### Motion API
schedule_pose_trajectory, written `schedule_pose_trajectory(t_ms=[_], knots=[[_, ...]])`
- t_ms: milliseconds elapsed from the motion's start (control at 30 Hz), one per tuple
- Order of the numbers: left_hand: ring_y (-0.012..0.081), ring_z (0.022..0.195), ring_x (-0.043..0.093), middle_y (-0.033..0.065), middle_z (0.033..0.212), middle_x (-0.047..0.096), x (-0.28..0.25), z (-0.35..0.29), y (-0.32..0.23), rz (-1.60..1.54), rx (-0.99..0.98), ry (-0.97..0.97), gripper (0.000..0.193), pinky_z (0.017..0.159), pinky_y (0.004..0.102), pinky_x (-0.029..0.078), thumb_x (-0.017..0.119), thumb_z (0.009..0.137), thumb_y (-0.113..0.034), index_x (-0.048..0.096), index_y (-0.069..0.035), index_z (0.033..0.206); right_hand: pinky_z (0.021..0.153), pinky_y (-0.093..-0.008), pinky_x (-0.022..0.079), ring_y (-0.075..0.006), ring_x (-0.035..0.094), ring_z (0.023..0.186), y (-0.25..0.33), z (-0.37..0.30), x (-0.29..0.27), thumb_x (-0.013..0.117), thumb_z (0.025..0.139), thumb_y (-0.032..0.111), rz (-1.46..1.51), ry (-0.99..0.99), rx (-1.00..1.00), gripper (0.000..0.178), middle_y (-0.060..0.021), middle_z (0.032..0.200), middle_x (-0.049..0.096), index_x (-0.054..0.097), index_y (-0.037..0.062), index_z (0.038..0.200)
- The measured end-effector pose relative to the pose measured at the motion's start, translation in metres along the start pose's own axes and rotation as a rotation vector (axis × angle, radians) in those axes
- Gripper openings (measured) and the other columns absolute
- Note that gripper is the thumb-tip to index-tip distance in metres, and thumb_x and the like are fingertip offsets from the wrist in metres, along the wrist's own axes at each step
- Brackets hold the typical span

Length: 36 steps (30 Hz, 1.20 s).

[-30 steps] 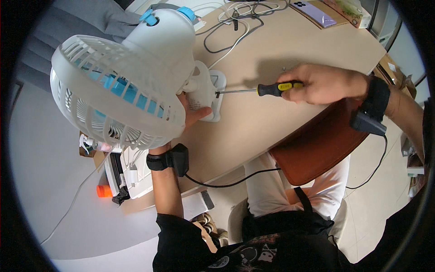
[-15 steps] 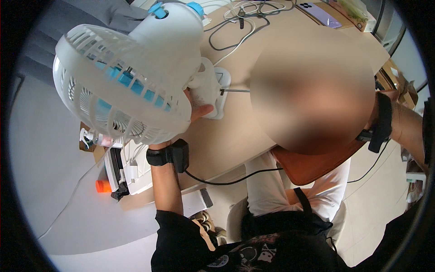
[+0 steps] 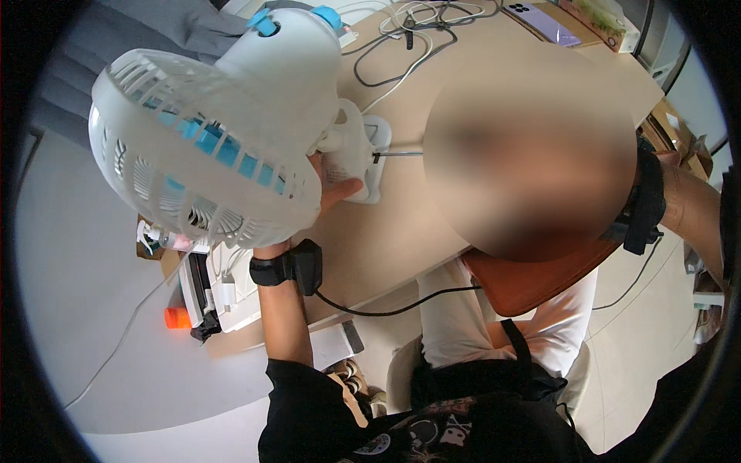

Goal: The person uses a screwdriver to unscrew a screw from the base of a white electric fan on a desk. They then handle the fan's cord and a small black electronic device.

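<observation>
A white desk fan [image 3: 270,85] with blue blades and blue knobs lies tipped over on the table, its round grille toward the left. My left hand [image 3: 340,193] is closed around the fan's stand, thumb on the near side; the grille hides most of its fingers. The flat base [image 3: 377,127] of the fan faces right. A thin metal screwdriver shaft [image 3: 401,153] with a dark tip reaches the underside of that base. Its other end goes into a round blurred patch covering my right hand [image 3: 532,170], so the handle and my fingers are hidden.
Tangled cables [image 3: 417,31] lie at the far side of the table [image 3: 386,255]. A purple phone [image 3: 544,27] and a tissue box [image 3: 602,23] are at the far right. A brown leather piece [image 3: 532,282] lies over my lap; a black cable [image 3: 386,312] hangs from my left wrist strap.
The fan has tilted or shifted very slightly left, with my left hand still on its stand. My right wrist has turned a little; the shaft stays at the base.
</observation>
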<state>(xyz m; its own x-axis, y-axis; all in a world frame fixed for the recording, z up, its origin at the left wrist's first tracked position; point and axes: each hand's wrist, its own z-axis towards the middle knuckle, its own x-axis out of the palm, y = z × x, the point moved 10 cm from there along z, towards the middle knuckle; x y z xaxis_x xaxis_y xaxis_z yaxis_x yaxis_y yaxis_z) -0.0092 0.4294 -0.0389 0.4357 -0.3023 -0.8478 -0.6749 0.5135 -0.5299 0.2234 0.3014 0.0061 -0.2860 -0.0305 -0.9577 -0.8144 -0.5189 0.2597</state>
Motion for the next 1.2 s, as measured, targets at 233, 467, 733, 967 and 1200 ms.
schedule_pose_trajectory(t_ms=[233,467,733,967,1200], knots=[[0.026,0.112,0.064,0.0172,0.124,0.063,-0.006,-0.002,-0.008,-0.006,-0.063,-0.132,0.069,0.099,0.0365,0.05,0.079,0.083,-0.026,0.046,0.002,0.136,0.065,-0.0358,0.051,-0.0251,0.063,0.07,0.024,0.0,-0.005,0.063,0.091,0.023,-0.474,-0.116,-0.152,0.028,-0.0144,0.077,0.064,0.06,0.0028,0.109],[0.0279,0.106,0.067,0.0175,0.118,0.067,-0.014,-0.005,-0.017,0.125,0.01,-0.239,0.063,0.097,0.036,0.05,0.08,0.082,-0.03,0.054,0.001,0.13,0.066,-0.0375,0.051,-0.0282,0.064,0.071,0.012,0.006,0.009,0.066,0.087,0.02,-0.153,-0.048,-0.087,0.027,-0.0154,0.077,0.063,0.059,0.0021,0.107],[0.029,0.098,0.07,0.0188,0.105,0.072,-0.014,-0.005,-0.037,0.26,-0.056,-0.217,0.064,0.087,0.0352,0.052,0.078,0.081,-0.048,0.065,0.004,0.117,0.066,-0.0395,0.051,-0.0317,0.064,0.071,-0.018,-0.004,0.057,0.069,0.083,0.015,0.946,0.368,0.482,0.027,-0.0165,0.076,0.062,0.057,0.0012,0.103],[0.029,0.093,0.071,0.0178,0.101,0.073,-0.017,-0.008,-0.038,0.223,-0.113,-0.22,0.062,0.084,0.037,0.053,0.077,0.081,-0.047,0.066,0.004,0.115,0.066,-0.0412,0.052,-0.0347,0.065,0.071,-0.028,-0.001,0.053,0.071,0.08,0.012,0.957,0.385,0.526,0.028,-0.0175,0.076,0.061,0.056,0.0005,0.101],[0.0275,0.094,0.071,0.0176,0.102,0.073,-0.016,-0.007,-0.035,0.147,-0.098,-0.238,0.06,0.085,0.0362,0.052,0.078,0.082,-0.043,0.064,0.003,0.118,0.064,-0.0421,0.053,-0.0356,0.067,0.069,-0.021,0.014,-0.001,0.073,0.08,0.014,0.169,-0.038,0.101,0.029,-0.0197,0.075,0.065,0.059,-0.0006,0.1]])
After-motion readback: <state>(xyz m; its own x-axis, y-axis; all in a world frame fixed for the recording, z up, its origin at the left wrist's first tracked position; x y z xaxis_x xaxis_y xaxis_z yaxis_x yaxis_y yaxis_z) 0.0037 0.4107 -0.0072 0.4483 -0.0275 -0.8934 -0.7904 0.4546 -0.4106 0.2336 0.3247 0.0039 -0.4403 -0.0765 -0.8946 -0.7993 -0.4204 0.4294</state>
